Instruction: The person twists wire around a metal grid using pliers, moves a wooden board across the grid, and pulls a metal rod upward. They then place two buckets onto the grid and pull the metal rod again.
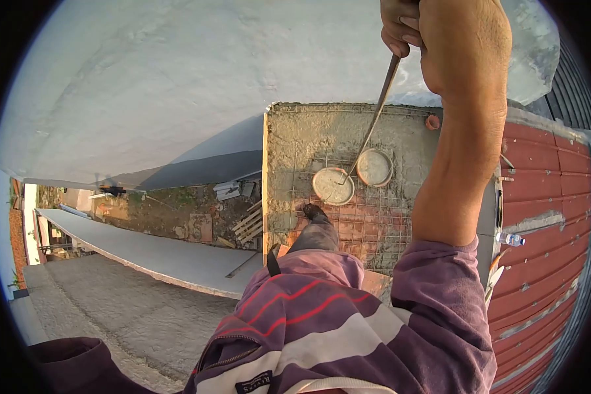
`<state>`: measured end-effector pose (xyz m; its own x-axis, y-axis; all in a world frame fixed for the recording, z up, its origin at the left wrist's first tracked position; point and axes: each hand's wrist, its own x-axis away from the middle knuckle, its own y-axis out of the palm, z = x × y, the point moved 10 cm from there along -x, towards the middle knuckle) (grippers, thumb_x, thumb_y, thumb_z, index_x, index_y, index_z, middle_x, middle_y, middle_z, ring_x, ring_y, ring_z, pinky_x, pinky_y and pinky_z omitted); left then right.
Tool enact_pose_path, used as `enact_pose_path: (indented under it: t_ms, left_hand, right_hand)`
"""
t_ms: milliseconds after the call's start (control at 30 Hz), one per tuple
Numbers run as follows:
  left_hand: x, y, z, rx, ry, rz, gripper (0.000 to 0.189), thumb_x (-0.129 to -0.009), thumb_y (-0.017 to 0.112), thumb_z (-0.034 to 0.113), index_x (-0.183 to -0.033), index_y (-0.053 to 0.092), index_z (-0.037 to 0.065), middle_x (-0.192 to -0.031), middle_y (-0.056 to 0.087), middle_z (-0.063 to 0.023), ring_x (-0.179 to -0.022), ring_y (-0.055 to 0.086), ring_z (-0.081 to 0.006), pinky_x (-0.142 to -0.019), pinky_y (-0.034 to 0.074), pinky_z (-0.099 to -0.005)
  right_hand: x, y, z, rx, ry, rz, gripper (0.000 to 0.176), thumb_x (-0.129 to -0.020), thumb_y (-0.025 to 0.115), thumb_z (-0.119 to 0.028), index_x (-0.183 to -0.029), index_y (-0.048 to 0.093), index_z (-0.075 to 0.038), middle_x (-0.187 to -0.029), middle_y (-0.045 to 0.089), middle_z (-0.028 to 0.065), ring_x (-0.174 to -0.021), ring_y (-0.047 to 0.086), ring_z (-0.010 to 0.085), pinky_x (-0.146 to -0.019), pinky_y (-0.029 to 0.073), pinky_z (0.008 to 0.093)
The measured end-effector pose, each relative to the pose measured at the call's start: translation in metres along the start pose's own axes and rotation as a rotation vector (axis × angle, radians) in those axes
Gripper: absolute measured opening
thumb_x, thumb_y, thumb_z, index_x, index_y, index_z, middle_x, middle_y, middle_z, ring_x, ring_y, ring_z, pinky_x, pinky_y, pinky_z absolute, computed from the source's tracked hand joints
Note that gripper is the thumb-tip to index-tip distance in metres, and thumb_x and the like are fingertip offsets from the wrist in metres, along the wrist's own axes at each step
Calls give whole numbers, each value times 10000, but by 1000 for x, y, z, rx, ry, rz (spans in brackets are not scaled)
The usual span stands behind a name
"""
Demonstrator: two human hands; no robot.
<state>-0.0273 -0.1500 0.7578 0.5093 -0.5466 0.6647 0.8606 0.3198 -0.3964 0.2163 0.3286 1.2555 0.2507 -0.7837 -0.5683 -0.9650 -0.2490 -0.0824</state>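
Observation:
My right hand (440,33) is raised at the top of the view and closed around the upper end of a long thin metal rod (375,110). The rod slants down to a round cement-coated pan (333,186) lying on a slab of wet concrete (308,138) with wire mesh. A second round pan (375,167) lies touching it on the right. My dark shoe (315,213) stands on the mesh just below the pans. Of my left arm only a purple sleeve (65,361) shows at the bottom left; its hand is out of sight.
The slab ends at a sharp left edge (265,190) with a drop to a yard with rubble and planks (203,220). A white wall (144,85) rises behind. Red metal roofing (545,197) lies to the right, with a plastic bottle (509,240) and an orange pipe end (432,121).

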Motion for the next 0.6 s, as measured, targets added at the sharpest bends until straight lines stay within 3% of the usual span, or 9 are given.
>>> enact_pose_path:
  t_ms: [167,267,367,467,600]
  left_hand:
    - [10,-3,-30,9,-57,9,218,-1045,510,207,-1022,583,3,-778,582,-104,-712,604,-214,-662,502,-343]
    - [13,-4,-41,25,-81,19,218,-1046,511,207,-1027,584,2,-786,586,-106,-720,607,-215,-668,506,-343]
    - [20,-5,-57,46,-103,30,217,-1047,511,206,-1032,585,2,-793,589,-108,-729,611,-217,-674,510,-343]
    - [29,-2,-76,81,-119,61,217,-1047,512,205,-1037,586,1,-800,593,-110,-737,615,-218,-681,513,-342]
    - [49,-1,-100,132,-136,110,217,-1049,513,204,-1044,587,0,-810,597,-113,-749,620,-219,-689,519,-342]
  right_hand:
    - [4,21,34,-216,-50,-150,587,-1111,410,-460,-584,411,-200,-467,325,-88,-386,271,32,-346,194,230]
    - [9,29,43,-148,-85,-103,596,-1098,413,-499,-605,434,-164,-496,348,-70,-415,274,40,-369,197,246]
    - [40,38,68,-27,117,-78,653,-1064,424,-587,-620,413,-108,-543,353,-56,-476,306,47,-424,236,247]
    - [63,50,109,101,52,-114,635,-1067,418,-581,-632,424,-118,-547,352,-56,-476,306,46,-423,230,241]
    - [63,75,65,-16,-3,-131,617,-1054,449,-587,-637,436,-133,-556,323,-66,-466,271,35,-416,175,236]
